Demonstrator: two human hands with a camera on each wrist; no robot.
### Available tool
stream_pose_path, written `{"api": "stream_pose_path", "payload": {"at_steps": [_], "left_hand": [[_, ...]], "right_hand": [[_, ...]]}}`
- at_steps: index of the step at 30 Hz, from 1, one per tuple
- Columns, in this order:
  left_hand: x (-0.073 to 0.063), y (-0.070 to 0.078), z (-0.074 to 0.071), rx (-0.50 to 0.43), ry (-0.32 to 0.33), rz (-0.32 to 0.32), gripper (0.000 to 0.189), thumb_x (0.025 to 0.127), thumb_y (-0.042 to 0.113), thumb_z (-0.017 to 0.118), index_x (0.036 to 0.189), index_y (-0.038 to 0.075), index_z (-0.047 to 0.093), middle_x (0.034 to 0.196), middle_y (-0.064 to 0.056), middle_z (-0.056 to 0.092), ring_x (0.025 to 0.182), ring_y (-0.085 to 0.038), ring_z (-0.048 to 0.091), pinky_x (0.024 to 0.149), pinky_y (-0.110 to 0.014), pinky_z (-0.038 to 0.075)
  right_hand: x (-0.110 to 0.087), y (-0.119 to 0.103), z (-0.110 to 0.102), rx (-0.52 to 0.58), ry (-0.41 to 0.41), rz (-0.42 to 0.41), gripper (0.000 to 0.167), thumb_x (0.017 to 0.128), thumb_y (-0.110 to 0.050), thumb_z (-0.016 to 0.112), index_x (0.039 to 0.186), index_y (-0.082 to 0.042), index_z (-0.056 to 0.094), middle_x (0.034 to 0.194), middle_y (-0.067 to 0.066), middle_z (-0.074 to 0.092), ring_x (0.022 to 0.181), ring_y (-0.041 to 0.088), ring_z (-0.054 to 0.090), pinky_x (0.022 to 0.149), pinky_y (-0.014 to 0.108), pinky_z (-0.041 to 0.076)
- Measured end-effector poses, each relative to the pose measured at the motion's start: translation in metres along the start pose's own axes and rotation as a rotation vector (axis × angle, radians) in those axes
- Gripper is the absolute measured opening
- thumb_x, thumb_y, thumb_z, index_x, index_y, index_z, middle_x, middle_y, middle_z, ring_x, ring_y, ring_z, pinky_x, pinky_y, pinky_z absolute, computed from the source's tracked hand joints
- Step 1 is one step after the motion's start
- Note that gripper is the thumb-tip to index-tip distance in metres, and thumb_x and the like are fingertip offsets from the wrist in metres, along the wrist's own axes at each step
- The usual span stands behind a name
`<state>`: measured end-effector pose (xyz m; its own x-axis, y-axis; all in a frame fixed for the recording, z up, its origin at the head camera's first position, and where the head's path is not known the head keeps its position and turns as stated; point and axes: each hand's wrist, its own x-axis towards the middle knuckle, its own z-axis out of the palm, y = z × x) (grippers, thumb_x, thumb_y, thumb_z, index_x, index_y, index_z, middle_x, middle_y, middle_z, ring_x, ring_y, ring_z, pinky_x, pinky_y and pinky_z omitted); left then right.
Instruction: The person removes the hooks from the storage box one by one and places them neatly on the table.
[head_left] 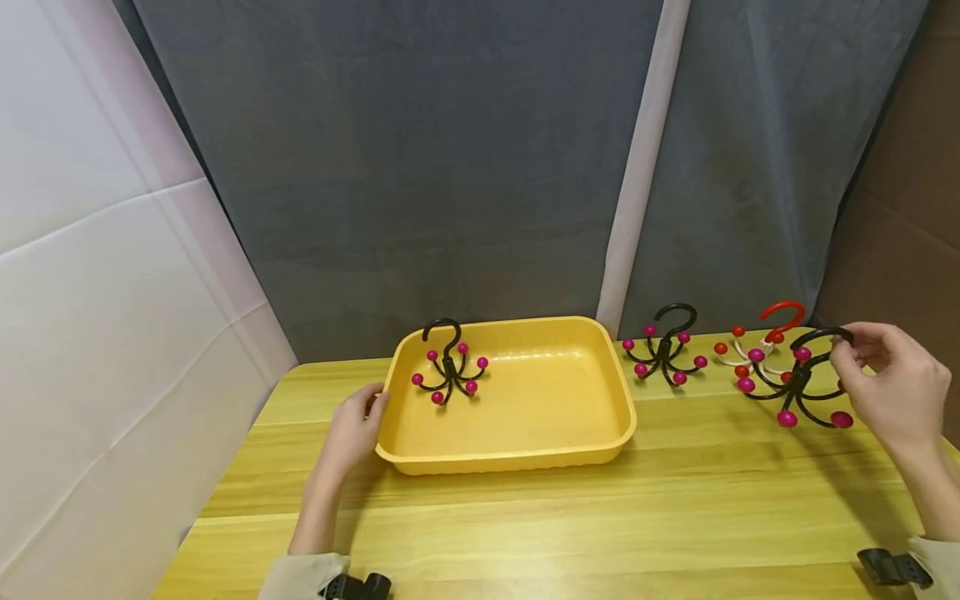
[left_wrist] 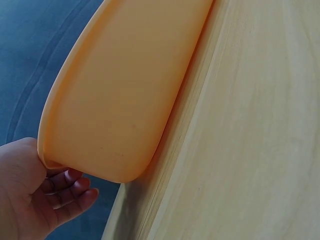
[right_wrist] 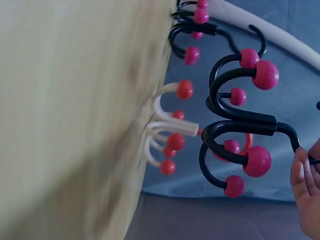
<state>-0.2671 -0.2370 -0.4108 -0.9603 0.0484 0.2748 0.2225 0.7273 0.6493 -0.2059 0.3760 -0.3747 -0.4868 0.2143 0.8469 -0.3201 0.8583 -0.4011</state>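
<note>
With its thumb and fingers around the left rim, my left hand grips a yellow plastic tray; the left wrist view shows the fingers curled beneath that rim. Inside the tray, toward its left end, a black multi-arm hook hanger with pink ball tips stands on its arms, hook up. At the far right my right hand pinches the top hook of a second black hanger, also pink-tipped. This one hangs above the table, its shadow falling below.
Right of the tray stands a third black hanger with pink balls. Beside it is a white hanger with red balls and a red hook, partly hidden behind the held one in the head view. A grey curtain closes off the wooden table's back.
</note>
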Motion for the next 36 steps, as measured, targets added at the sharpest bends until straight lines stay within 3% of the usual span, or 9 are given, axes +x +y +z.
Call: {"api": "stream_pose_path", "payload": {"at_steps": [11, 22, 24, 27, 30, 36], "left_hand": [[0.001, 0.002, -0.001, 0.0, -0.008, -0.014, 0.032, 0.106, 0.013, 0.052, 0.127, -0.009, 0.061, 0.104, -0.022, 0.068, 0.091, -0.032, 0.063, 0.082, -0.046, 0.054], [0.0, 0.003, -0.002, -0.004, -0.025, -0.028, 0.033, 0.106, 0.013, 0.051, 0.129, -0.01, 0.06, 0.107, -0.023, 0.067, 0.092, -0.033, 0.063, 0.084, -0.047, 0.054], [0.0, 0.003, -0.002, -0.006, -0.027, -0.029, 0.033, 0.106, 0.013, 0.051, 0.129, -0.01, 0.06, 0.106, -0.023, 0.067, 0.091, -0.032, 0.063, 0.084, -0.046, 0.054], [0.0, 0.003, -0.002, -0.002, -0.022, -0.021, 0.033, 0.106, 0.013, 0.052, 0.128, -0.01, 0.06, 0.106, -0.023, 0.067, 0.091, -0.032, 0.062, 0.084, -0.047, 0.054], [0.001, 0.003, -0.002, 0.001, -0.017, -0.014, 0.033, 0.106, 0.013, 0.052, 0.128, -0.01, 0.061, 0.105, -0.022, 0.067, 0.091, -0.033, 0.062, 0.084, -0.047, 0.054], [0.0, 0.002, -0.002, -0.006, -0.021, -0.019, 0.033, 0.106, 0.012, 0.051, 0.128, -0.01, 0.06, 0.105, -0.023, 0.067, 0.091, -0.033, 0.062, 0.084, -0.047, 0.054]], "right_hand": [[-0.012, 0.017, -0.009, -0.046, -0.133, 0.075, 0.018, 0.084, 0.002, 0.062, 0.099, 0.01, 0.065, 0.077, -0.05, 0.037, 0.07, -0.029, 0.034, 0.062, 0.009, 0.029], [-0.016, 0.031, -0.009, -0.072, -0.249, 0.111, 0.019, 0.084, -0.001, 0.063, 0.1, 0.01, 0.066, 0.074, -0.045, 0.038, 0.068, -0.029, 0.033, 0.061, 0.02, 0.033], [-0.016, 0.033, -0.009, -0.08, -0.263, 0.109, 0.019, 0.084, -0.001, 0.063, 0.099, 0.01, 0.066, 0.069, -0.036, 0.048, 0.068, -0.029, 0.033, 0.061, 0.022, 0.033], [-0.016, 0.035, -0.011, -0.106, -0.296, 0.115, 0.02, 0.084, -0.002, 0.062, 0.099, 0.01, 0.065, 0.065, -0.006, 0.063, 0.067, -0.029, 0.032, 0.061, 0.024, 0.032], [-0.016, 0.037, -0.013, -0.126, -0.332, 0.132, 0.02, 0.086, -0.003, 0.06, 0.101, 0.01, 0.064, 0.073, 0.021, 0.066, 0.067, -0.029, 0.03, 0.062, 0.025, 0.031], [-0.015, 0.039, -0.015, -0.135, -0.369, 0.146, 0.021, 0.089, -0.004, 0.059, 0.105, 0.01, 0.063, 0.078, 0.024, 0.067, 0.068, -0.03, 0.029, 0.064, 0.028, 0.033]]}}
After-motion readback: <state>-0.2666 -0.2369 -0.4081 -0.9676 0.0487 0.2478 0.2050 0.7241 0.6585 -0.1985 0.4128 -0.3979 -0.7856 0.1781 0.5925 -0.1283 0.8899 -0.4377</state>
